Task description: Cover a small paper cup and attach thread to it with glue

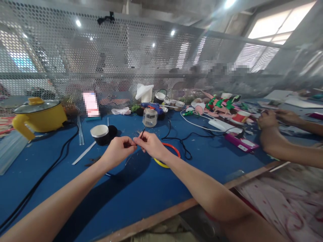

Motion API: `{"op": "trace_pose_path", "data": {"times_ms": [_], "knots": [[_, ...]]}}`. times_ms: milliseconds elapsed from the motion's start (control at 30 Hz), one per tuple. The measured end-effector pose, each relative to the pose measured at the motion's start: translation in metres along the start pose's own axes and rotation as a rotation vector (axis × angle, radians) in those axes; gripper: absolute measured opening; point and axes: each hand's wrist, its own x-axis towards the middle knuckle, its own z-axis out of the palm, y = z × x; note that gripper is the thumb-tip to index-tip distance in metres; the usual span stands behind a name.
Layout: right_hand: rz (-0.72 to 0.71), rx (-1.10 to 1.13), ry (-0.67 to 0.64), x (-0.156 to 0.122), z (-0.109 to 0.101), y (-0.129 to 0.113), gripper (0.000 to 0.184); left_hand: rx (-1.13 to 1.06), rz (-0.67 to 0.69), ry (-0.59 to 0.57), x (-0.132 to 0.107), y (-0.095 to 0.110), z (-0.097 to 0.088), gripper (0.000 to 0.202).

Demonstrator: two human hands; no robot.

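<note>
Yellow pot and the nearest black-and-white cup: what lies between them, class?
Head view: a black cable near the pot, then narrow pale strips.

Partition (70, 50) stands behind table (141, 198). On table, far left: pot (46, 120), cord (54, 167) beside it trailing toward near left. Phone (91, 104) right of pot, just before partition. Cup (100, 136) nearer, right of phone. Left hand (118, 148) and right hand (152, 144) meet over table at middle; jar (150, 119) behind them, glue gun (152, 107) directly behind jar. Ring (174, 147) before jar, to right (partly hidden from view). Power strip (241, 143) farther right, co-worker's hands (268, 120) right of it.
</note>
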Motion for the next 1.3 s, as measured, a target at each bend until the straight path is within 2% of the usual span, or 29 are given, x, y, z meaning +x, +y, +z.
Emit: {"op": "trace_pose_path", "data": {"times_ms": [133, 233, 400, 467, 567, 700, 900, 1133, 1233, 1300], "knots": [[0.002, -0.005, 0.051, -0.0006, 0.0033, 0.0018, 0.035, 0.072, 0.032, 0.043, -0.0009, -0.0004, 0.0016, 0.016], [0.016, 0.024, 0.063, -0.0001, 0.0046, 0.0036, 0.035, 0.045, 0.027, 0.043, -0.0018, 0.0010, 0.0020, 0.016], [0.006, 0.247, -0.070, 0.0025, 0.0036, 0.0041, 0.034, -0.156, -0.089, -0.034, -0.0025, 0.0064, -0.0006, 0.019], [0.015, 0.274, -0.074, 0.0037, 0.0030, 0.0044, 0.035, -0.175, -0.137, -0.039, -0.0023, 0.0079, -0.0024, 0.019], [0.041, 0.221, -0.025, 0.0048, 0.0018, 0.0054, 0.036, -0.173, -0.142, -0.033, -0.0011, 0.0077, -0.0045, 0.018], [0.027, 0.104, -0.010, 0.0048, -0.0007, 0.0052, 0.035, -0.159, -0.067, -0.048, 0.0009, 0.0042, -0.0057, 0.018], [0.002, -0.036, -0.007, 0.0031, -0.0017, 0.0023, 0.035, 0.038, 0.016, -0.032, 0.0016, 0.0010, -0.0054, 0.019], [-0.064, -0.180, 0.104, 0.0025, 0.0020, 0.0042, 0.035, 0.164, 0.055, 0.031, -0.0006, -0.0003, -0.0008, 0.019], [-0.045, -0.167, 0.131, 0.0019, 0.0032, 0.0048, 0.035, 0.147, 0.051, 0.028, -0.0009, -0.0005, 0.0007, 0.020], [0.009, -0.063, 0.088, 0.0016, 0.0031, 0.0044, 0.035, 0.082, 0.032, 0.010, -0.0009, 0.0006, 0.0007, 0.021]]}}
